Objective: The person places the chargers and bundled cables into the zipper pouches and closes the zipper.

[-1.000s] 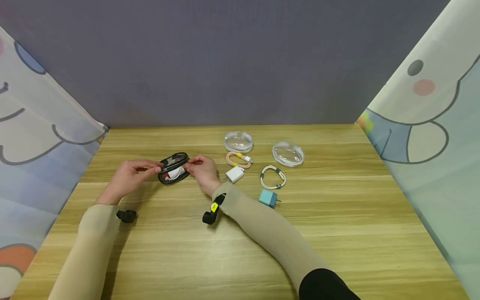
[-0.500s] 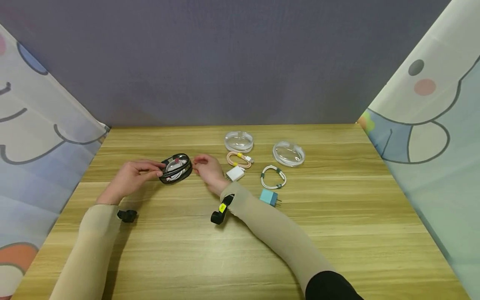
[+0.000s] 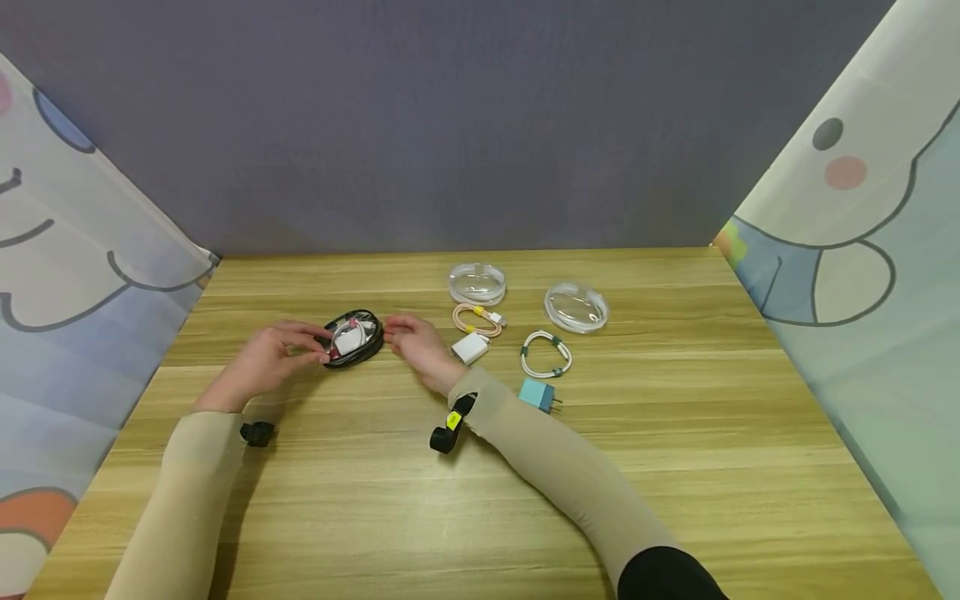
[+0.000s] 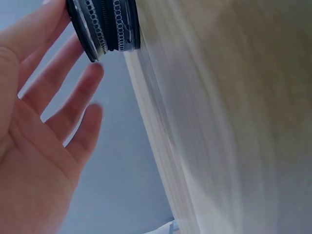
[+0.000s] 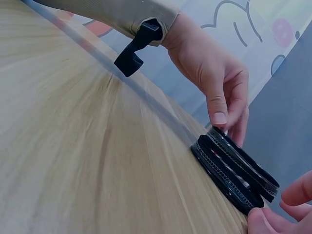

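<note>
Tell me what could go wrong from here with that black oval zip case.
Judging by the right wrist view, the black oval zip case gapes between its zipper halves, so lifting or tipping it might spill the white contents. Something thin shows in that gap and could snag if zipped. The right hand has its wrist close to the white plastic plug adapter, so drawing back might knock it.
</note>
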A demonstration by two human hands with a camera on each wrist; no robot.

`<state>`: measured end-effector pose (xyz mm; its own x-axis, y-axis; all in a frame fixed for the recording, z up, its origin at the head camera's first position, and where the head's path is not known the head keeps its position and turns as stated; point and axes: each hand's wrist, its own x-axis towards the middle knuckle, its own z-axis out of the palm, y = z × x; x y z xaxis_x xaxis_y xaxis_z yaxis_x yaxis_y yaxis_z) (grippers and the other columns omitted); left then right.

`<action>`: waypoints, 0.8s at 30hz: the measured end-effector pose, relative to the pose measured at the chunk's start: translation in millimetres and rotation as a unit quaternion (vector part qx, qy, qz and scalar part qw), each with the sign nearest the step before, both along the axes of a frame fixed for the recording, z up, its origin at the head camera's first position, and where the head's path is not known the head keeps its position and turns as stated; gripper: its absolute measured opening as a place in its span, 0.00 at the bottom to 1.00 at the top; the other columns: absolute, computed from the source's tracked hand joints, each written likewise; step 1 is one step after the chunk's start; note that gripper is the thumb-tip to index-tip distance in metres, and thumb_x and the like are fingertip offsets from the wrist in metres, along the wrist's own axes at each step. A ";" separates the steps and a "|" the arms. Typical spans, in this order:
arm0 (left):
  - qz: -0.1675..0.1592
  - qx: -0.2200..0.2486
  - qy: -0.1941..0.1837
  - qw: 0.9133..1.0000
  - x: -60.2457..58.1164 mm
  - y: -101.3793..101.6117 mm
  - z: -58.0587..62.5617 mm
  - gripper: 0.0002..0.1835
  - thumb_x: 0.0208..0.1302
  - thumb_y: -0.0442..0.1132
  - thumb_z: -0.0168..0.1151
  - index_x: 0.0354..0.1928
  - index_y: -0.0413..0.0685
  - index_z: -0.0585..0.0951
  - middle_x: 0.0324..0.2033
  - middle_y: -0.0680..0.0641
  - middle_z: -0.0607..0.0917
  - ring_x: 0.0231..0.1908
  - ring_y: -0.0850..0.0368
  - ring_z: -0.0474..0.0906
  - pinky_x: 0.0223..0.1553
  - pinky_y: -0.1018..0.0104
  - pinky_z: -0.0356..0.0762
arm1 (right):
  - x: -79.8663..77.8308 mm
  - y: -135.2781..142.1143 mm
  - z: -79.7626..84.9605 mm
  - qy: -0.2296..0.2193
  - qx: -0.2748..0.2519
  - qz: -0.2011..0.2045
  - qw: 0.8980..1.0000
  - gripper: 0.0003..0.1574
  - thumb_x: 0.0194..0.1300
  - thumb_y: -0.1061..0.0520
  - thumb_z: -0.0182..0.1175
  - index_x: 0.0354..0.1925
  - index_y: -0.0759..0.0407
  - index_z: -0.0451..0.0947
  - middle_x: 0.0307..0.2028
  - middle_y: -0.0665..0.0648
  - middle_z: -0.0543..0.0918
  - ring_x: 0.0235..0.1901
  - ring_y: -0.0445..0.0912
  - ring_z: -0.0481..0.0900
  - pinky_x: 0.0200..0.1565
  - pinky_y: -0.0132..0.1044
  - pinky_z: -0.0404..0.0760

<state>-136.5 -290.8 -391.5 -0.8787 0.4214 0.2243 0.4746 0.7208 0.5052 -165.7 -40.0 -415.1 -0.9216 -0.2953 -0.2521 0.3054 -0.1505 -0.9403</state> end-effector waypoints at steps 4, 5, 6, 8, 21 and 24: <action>-0.014 -0.010 0.014 1.000 -2.2 4.6 1.6 0.13 0.56 0.31 0.74 0.44 0.45 0.86 0.56 0.42 0.82 0.58 0.39 0.73 0.51 0.46 0.72 | 0.0 1.8 0.2 0.002 -0.001 0.011 1.000 0.28 0.64 0.74 0.51 0.63 0.70 0.72 0.52 0.62 0.82 0.53 0.50 0.80 0.58 0.42 0.76; -0.021 -0.011 0.012 1.000 -2.8 6.2 2.2 0.16 0.56 0.30 0.74 0.47 0.43 0.86 0.58 0.41 0.81 0.60 0.38 0.72 0.54 0.42 0.70 | 0.0 2.3 0.1 0.001 -0.003 0.014 1.000 0.27 0.65 0.74 0.51 0.63 0.70 0.72 0.53 0.62 0.81 0.53 0.50 0.80 0.58 0.42 0.76; -0.029 -0.013 0.010 0.999 -3.4 7.6 2.6 0.18 0.56 0.29 0.73 0.50 0.42 0.85 0.59 0.40 0.80 0.61 0.37 0.71 0.56 0.39 0.68 | -0.1 2.7 0.1 0.000 -0.005 0.017 1.000 0.27 0.66 0.73 0.51 0.63 0.70 0.72 0.53 0.62 0.81 0.53 0.50 0.80 0.58 0.42 0.76; -0.045 -0.018 -0.001 0.999 -4.1 10.6 3.3 0.21 0.57 0.28 0.72 0.54 0.40 0.84 0.61 0.38 0.77 0.62 0.35 0.69 0.57 0.37 0.67 | -0.3 3.6 -0.7 -0.002 -0.007 0.023 1.000 0.26 0.67 0.72 0.52 0.63 0.70 0.73 0.53 0.63 0.81 0.54 0.50 0.80 0.58 0.42 0.76; -0.074 -0.036 -0.106 0.991 -3.3 19.0 5.6 0.19 0.63 0.24 0.63 0.54 0.45 0.86 0.67 0.44 0.73 0.72 0.36 0.54 0.60 0.39 0.66 | 1.2 14.1 1.5 0.002 -0.003 0.042 0.999 0.26 0.68 0.70 0.53 0.64 0.71 0.71 0.56 0.65 0.81 0.56 0.52 0.80 0.58 0.42 0.76; -0.069 -0.034 -0.136 0.988 -0.9 19.4 7.2 0.19 0.64 0.25 0.62 0.53 0.49 0.87 0.67 0.48 0.74 0.73 0.41 0.54 0.57 0.54 0.71 | 1.0 16.2 2.6 0.013 0.010 0.037 0.999 0.26 0.68 0.70 0.54 0.64 0.71 0.71 0.57 0.65 0.80 0.55 0.52 0.80 0.58 0.42 0.76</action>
<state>-137.4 -271.4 -384.4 -0.8358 0.5471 -0.0458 0.4234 0.6954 0.5807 -164.8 -23.8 -412.5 -0.9039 -0.3574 -0.2350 0.2904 -0.1093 -0.9506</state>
